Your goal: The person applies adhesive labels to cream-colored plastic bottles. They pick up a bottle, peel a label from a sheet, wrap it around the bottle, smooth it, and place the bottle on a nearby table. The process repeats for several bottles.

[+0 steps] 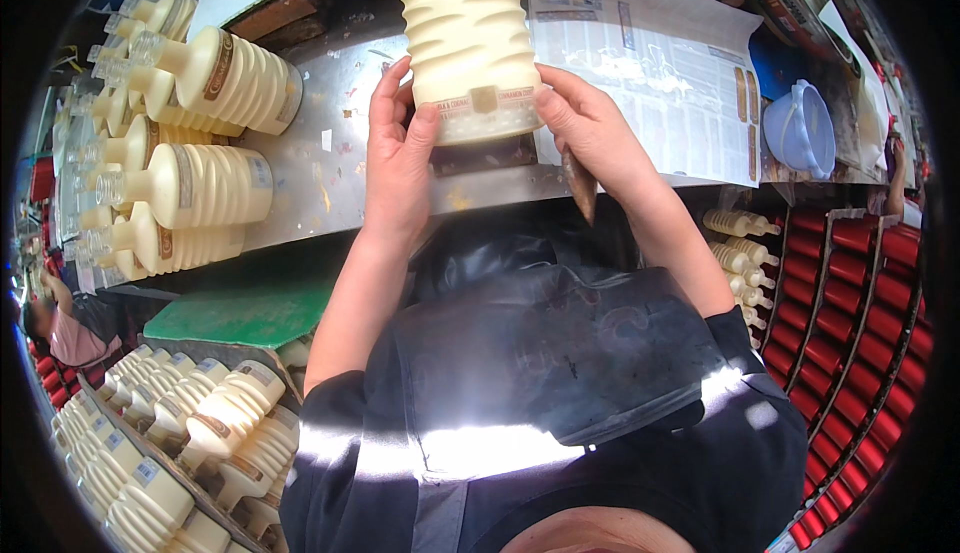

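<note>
Between my two hands is a cream ribbed bottle (467,43), its neck end cut off by the top of the view and its base toward me. My left hand (400,143) grips its lower left side, thumb on the front near the base. On the lower right side, my right hand (592,125) presses with the thumb over the end of a clear printed label (485,100). A gold and brown band circles the far end. Under my right palm sticks out a brown pointed flat piece (579,185); its kind I cannot tell.
Several cream bottles (215,185) lie stacked on the metal table (325,188) at left. A label sheet (640,63) and a pale blue cup (800,131) are at right. Crated bottles (150,498) stand lower left, red cylinders (840,323) at right. Another person (75,328) is far left.
</note>
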Demonstrator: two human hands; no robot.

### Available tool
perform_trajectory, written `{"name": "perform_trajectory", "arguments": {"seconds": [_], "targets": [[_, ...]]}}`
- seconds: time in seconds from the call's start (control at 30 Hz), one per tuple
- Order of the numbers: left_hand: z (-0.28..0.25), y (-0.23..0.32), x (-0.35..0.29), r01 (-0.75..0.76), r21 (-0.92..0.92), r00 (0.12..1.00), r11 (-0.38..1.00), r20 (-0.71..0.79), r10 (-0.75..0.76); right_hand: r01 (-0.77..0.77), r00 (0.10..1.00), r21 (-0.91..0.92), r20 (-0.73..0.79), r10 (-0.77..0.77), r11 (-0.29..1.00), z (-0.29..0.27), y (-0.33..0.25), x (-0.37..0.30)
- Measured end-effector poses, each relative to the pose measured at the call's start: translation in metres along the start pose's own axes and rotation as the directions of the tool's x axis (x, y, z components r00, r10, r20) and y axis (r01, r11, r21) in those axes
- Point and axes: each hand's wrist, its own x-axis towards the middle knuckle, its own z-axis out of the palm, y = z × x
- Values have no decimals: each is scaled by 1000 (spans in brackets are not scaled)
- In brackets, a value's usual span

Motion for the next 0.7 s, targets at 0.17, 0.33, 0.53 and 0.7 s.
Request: {"name": "perform_trajectory", "arguments": {"seconds": [0.17,0.33,0.53,0.7], "targets": [[5,-2,1,-19,44,999,999,-24,20,-53,998,-108,-28,50,993,7,8,0],[5,-1,2,-23,48,999,999,-29,25,-39,999,-93,-29,36,995,7,7,-1],[6,0,1,-14,53,999,998,-34,16,-56,998,-90,-35,53,994,8,2,-2],[7,2,1,-5,45,999,999,-38,7,-88,995,9,-46,88,996,7,2,-3]]}}
